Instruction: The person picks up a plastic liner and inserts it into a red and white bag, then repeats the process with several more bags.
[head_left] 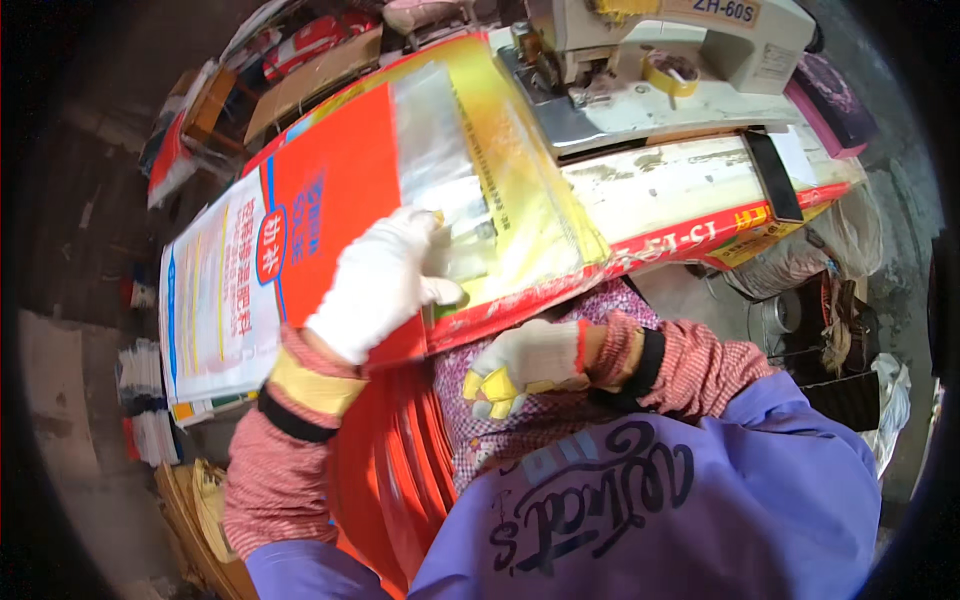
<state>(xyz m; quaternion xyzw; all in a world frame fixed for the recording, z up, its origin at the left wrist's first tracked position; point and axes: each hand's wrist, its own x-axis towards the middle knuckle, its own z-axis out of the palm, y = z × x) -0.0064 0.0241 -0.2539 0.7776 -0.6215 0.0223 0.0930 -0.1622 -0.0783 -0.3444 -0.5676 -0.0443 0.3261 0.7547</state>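
My left hand (375, 285), in a white glove, rests on a stack of flat printed plastic bags. Its thumb is spread from the fingers, and the fingertips touch the top bag near its clear strip. That top bag (345, 140) is red and white; a yellow printed bag (520, 150) with a see-through part lies to the right. Over my lap, by the near edge of the stack, is my right hand (525, 365). It wears a pale glove with yellow fingertips; the fingers curl loosely inward, and nothing shows in them.
A white sewing machine (755, 50) stands at the far right, with a yellow tape roll (670, 74) on its bed. Red folded sheets (395, 460) hang below the stack. A dark box (830, 100) sits beside the machine. Bundled bags (150, 375) lie at left.
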